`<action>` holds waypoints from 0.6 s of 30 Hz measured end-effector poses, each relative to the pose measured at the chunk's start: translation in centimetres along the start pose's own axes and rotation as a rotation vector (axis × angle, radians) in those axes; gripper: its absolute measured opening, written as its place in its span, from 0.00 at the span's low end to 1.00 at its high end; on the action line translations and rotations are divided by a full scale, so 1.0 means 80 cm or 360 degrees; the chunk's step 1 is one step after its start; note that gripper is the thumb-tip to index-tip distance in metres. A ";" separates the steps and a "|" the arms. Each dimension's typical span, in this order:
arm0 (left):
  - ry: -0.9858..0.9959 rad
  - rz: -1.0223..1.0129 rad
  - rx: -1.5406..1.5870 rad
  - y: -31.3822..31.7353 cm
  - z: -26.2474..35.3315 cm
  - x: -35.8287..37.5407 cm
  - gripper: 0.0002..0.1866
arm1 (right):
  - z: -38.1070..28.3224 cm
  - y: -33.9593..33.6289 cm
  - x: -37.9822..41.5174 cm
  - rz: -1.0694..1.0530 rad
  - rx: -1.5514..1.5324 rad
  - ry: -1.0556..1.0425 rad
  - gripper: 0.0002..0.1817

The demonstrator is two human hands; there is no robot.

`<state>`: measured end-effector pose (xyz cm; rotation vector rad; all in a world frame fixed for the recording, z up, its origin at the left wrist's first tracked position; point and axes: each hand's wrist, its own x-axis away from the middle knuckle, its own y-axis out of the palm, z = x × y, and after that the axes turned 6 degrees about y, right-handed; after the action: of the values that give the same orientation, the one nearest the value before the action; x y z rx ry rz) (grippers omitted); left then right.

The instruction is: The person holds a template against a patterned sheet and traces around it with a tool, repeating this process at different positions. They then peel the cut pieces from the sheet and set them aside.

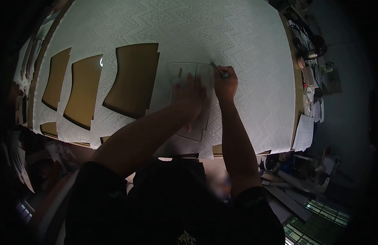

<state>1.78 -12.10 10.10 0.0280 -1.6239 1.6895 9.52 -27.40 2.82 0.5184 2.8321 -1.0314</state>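
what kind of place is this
Probably a cutting workshop for fabric or leather goods. White patterned material covers the table with shaped pieces cut out; the right hand traces a template with a pen.

White cloth (pixel 238 36) spread wide, matt, with a raised zigzag weave that looks faintly rough. Under the flat left hand (pixel 189 94), a clear template (pixel 185 71), thin plastic by the look, smooth and see-through, the pattern showing through it; in the right hand (pixel 226 83), a slim pen (pixel 218 69), dull grey, material hard to tell. Through the cut-out gaps (pixel 131 79), bare tabletop, brown and smooth like wood or board, with a soft sheen.
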 end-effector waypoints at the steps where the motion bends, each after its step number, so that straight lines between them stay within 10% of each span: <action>1: -0.0001 0.0001 0.0013 -0.001 0.001 -0.001 0.80 | 0.003 -0.004 -0.004 -0.0052 0.0005 -0.0026 0.09; 12: -0.0338 0.0100 0.0017 0.016 0.042 -0.028 0.74 | -0.003 -0.043 -0.169 -0.1437 -0.0026 -0.0545 0.09; 18: -0.0348 0.0190 -0.0131 0.036 0.037 -0.034 0.44 | -0.015 -0.043 -0.197 -0.1832 0.0017 -0.0676 0.08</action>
<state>0.75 -15.67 6.86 0.0788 -1.8891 1.7576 23.16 -33.58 8.87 -1.3154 2.5746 -1.0335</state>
